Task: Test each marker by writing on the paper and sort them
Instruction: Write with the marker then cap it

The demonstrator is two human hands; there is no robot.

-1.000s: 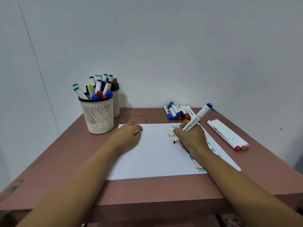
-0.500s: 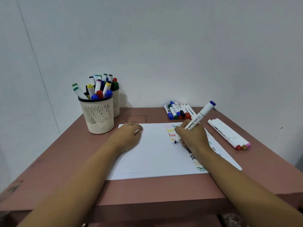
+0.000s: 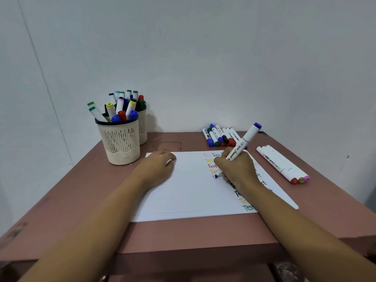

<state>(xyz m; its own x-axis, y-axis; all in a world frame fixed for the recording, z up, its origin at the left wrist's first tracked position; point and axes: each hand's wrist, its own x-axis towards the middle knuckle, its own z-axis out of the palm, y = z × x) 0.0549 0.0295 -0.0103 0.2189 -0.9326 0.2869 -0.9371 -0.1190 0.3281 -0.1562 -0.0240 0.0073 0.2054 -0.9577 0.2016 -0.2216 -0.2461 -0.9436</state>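
Note:
A white paper sheet (image 3: 189,194) lies on the table, with coloured "Test" words written down its right part. My right hand (image 3: 236,169) grips a white marker with a blue cap end (image 3: 247,138), its dark tip touching the paper below the yellow word. My left hand (image 3: 157,169) rests fist-like on the sheet's upper left, something small and white showing between its fingers. A cream mesh cup (image 3: 120,143) at the back left holds several markers. Several whiteboard markers (image 3: 218,136) lie at the back; three white markers (image 3: 282,165) lie right of the paper.
A second cup (image 3: 142,127) with more markers stands behind the first, against the wall. The brown table (image 3: 81,196) ends in a front edge just below the paper. The right edge runs close past the three white markers.
The marker's tip has shifted slightly down the paper as my right hand writes. My left hand has stayed in place.

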